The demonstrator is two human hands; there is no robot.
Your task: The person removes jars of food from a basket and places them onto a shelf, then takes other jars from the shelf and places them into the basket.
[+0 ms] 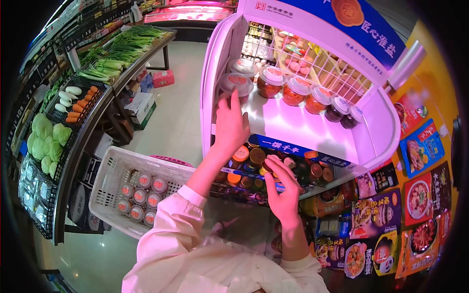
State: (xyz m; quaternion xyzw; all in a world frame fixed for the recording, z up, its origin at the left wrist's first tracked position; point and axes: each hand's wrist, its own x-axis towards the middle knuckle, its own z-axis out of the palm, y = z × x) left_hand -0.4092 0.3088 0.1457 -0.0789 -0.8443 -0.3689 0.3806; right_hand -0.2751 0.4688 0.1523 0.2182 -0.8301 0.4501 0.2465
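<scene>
My left hand [231,122] reaches onto the top shelf of a display stand, its fingers closed against the near side and lid of a clear plastic jar [236,82]. Directly behind that jar stands another lidded jar [243,67]. To their right runs a row of jars with red contents [294,91] and two jars with dark contents [337,108]. My right hand [283,188] hangs in front of the lower shelf with fingers apart and holds nothing. Closest to it are bottles and jars with coloured caps [258,156].
A white plastic crate [110,195] at lower left holds several lidded jars [139,197]. Vegetables [49,134] fill a long rack at far left. Food packets [376,215] hang on the right. The stand's white side wall [209,97] borders my left hand.
</scene>
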